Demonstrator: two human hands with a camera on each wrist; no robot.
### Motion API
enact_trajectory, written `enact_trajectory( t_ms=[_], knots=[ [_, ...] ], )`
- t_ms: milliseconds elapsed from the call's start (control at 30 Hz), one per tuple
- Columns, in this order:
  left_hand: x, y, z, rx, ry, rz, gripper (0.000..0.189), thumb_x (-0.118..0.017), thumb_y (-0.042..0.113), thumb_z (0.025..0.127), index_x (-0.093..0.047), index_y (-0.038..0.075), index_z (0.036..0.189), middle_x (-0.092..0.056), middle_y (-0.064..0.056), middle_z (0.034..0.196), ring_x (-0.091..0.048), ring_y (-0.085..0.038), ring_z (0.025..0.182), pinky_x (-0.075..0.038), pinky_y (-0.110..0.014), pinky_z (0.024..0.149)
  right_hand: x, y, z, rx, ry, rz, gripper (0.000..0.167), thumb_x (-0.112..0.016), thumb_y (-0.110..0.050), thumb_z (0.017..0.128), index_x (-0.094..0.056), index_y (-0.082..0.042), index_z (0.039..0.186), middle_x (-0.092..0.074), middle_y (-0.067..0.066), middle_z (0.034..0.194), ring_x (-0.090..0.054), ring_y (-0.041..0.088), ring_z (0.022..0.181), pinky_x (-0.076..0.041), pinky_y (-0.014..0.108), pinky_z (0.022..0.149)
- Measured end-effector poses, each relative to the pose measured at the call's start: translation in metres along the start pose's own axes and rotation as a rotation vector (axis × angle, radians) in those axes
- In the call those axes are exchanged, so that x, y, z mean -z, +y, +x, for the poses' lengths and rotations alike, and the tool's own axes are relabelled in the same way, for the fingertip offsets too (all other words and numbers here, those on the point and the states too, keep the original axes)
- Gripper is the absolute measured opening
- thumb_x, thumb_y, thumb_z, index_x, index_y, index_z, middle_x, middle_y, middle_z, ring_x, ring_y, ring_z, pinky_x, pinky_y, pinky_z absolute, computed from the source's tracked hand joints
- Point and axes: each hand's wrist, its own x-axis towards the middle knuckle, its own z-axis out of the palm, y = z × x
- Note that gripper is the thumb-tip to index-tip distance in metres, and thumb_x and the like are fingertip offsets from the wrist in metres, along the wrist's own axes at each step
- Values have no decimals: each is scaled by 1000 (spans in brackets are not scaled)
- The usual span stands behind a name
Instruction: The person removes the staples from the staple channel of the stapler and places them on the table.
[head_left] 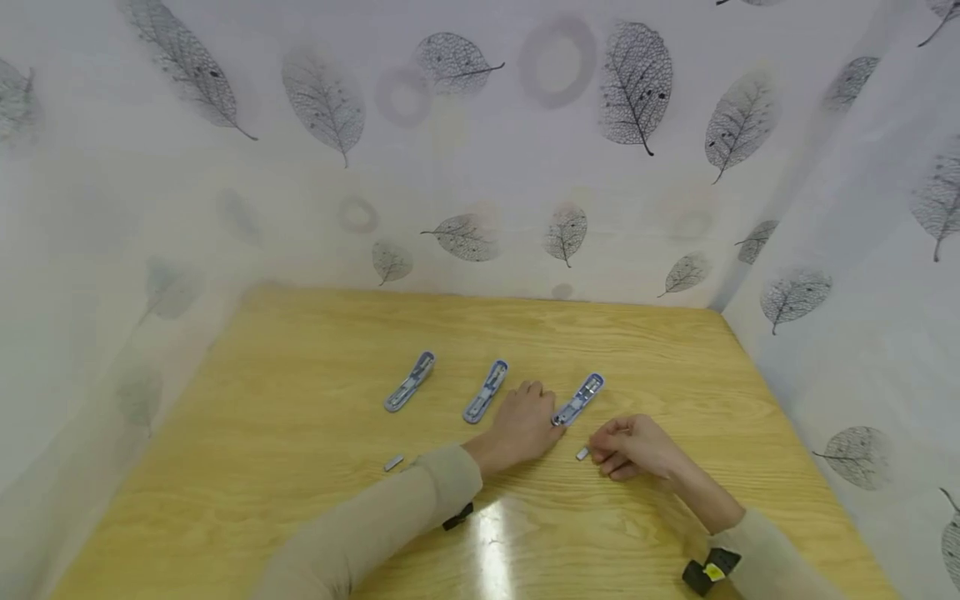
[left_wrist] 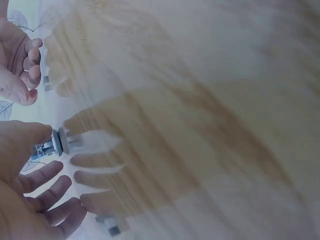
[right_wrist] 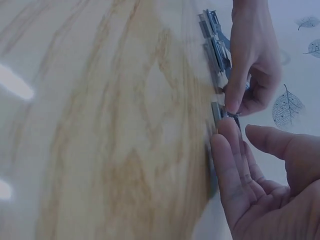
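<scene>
On the table, three blue-and-white staplers lie opened out flat, metal insides up: a left one (head_left: 409, 382), a middle one (head_left: 486, 392) and a right one (head_left: 578, 400). My left hand (head_left: 523, 423) holds the right stapler's near end, thumb against it and index finger alongside. In the left wrist view that stapler's end (left_wrist: 60, 142) shows beside the thumb. A small grey block (head_left: 582, 453), like a strip of staples, lies just left of my right hand (head_left: 633, 447). In the right wrist view, the thumb (right_wrist: 265, 140) stands apart from the fingers, with nothing visible between them.
A second small grey block (head_left: 393, 462) lies on the wooden table (head_left: 300, 492), left of my left forearm. Leaf-printed curtains (head_left: 480, 150) hang behind and along both sides of the table. Light glares off the table's front.
</scene>
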Motion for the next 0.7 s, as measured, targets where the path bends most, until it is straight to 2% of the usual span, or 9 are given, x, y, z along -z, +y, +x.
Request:
enact_trajectory(
  t_ms=[100,233,333,433,567,700],
  knots=[
    [3,-8,-4,-37,14,-42,40,-65,55,100,-68,16,110,-63,2,105,-57,-14,96,-53,-28,84,5,-2,-3,39,39,-31,40,-67,-26,104,-65,9,123,-79,3,91,-74,12,74,-65,31,68],
    [20,-17,-15,-77,24,-118,42,-65,52,102,-69,15,120,-66,2,112,-60,-15,103,-55,-27,91,13,-6,-6,120,95,-80,40,-66,-24,105,-64,11,124,-79,10,98,-74,13,79,-65,32,70],
    [36,-27,-25,-122,53,-132,40,-67,49,102,-70,15,120,-68,1,113,-63,-15,104,-57,-28,92,18,-11,-8,192,155,-142,37,-66,-23,105,-65,10,122,-77,17,101,-74,16,80,-64,32,70],
    [49,-43,-34,-174,82,-121,39,-67,48,102,-70,14,120,-69,0,114,-66,-15,103,-59,-29,90,21,-18,-12,277,248,-271,32,-66,-24,105,-69,5,118,-76,19,103,-73,18,80,-63,30,69],
    [63,-72,-48,-225,119,-149,40,-70,46,100,-70,12,120,-71,-1,118,-66,-18,111,-59,-33,94,26,-26,-16,377,403,-499,25,-68,-27,104,-72,-5,114,-77,14,106,-73,21,89,-61,28,71],
    [81,-99,-65,-215,153,-182,44,-75,46,96,-71,10,120,-71,-4,122,-65,-25,121,-57,-42,104,33,-32,-19,466,475,-651,32,-70,-26,103,-69,-3,124,-74,17,119,-73,34,105,-63,45,85]
  ],
)
